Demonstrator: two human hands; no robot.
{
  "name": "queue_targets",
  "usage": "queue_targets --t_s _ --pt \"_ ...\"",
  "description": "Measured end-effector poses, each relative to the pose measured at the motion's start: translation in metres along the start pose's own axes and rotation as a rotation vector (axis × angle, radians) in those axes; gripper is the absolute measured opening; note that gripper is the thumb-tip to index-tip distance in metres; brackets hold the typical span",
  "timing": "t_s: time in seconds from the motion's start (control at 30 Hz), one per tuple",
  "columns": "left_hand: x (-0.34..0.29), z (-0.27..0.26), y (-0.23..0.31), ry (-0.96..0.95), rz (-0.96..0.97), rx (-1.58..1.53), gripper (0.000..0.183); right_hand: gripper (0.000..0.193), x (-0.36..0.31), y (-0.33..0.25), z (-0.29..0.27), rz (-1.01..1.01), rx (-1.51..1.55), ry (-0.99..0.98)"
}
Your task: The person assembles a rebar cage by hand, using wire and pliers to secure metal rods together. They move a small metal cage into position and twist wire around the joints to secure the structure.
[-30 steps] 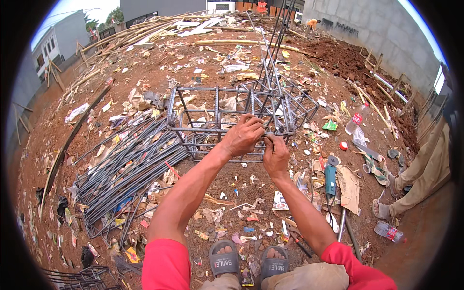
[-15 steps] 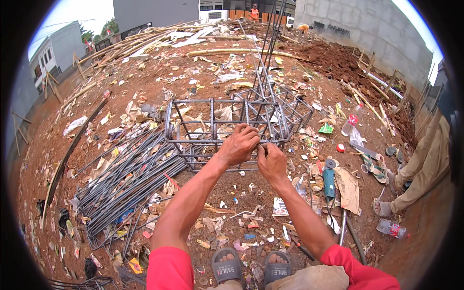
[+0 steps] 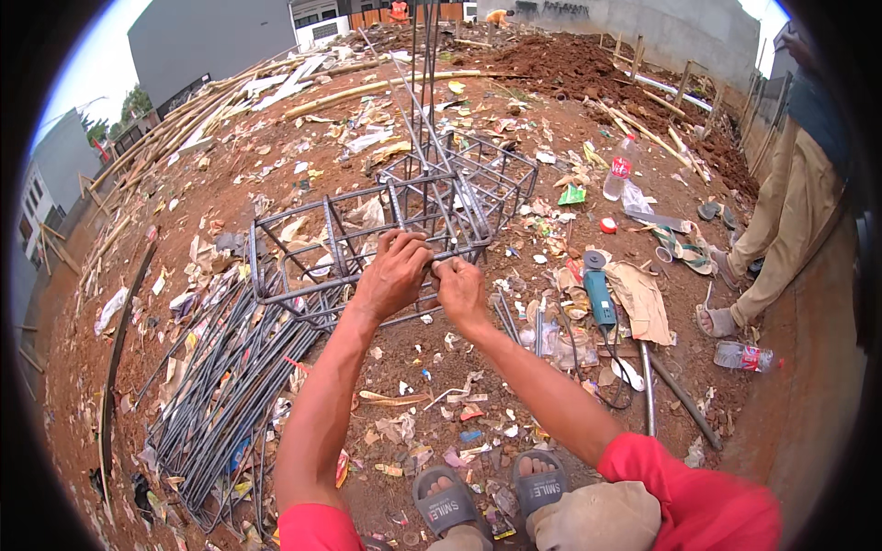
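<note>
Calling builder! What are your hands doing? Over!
Left hand and right hand together at rebar cage, near side. Fingertip grip hidden. Grinder right, steel rods left, both clear of hands.

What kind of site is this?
Looks like an outdoor building plot, probably at an early stage: a tied rebar cage under the person's hands, a pile of loose steel bars on littered bare soil, and dug-up red earth near a grey wall.

White lettering [image 3: 548, 490] on sandals [image 3: 446, 500], possibly bottles [image 3: 618, 179]
</note>
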State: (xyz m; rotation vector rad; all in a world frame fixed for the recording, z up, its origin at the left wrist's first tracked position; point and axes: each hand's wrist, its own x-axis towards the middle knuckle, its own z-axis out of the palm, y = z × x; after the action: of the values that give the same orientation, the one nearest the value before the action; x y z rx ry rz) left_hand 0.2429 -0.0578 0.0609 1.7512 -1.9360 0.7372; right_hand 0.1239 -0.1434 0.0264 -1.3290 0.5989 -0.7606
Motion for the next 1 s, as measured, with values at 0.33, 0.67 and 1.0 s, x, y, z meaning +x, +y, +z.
queue_targets --t_s 0.33,0.67,1.0 --pt "-0.003 0.005 0.005 0.012 -0.015 -0.025 0.03 0.018 0.006 0.0 0.009 0.47 0.73 -0.007" --pt "-0.015 0.001 -0.008 0.042 0.045 0.056 0.024 0.041 -0.101 0.047 -0.207 0.228 -0.738 -0.443" --pt "-0.02 0.007 -0.005 0.076 0.021 0.056 0.017 0.042 -0.221 0.141 -0.353 0.134 -1.679 -0.638"
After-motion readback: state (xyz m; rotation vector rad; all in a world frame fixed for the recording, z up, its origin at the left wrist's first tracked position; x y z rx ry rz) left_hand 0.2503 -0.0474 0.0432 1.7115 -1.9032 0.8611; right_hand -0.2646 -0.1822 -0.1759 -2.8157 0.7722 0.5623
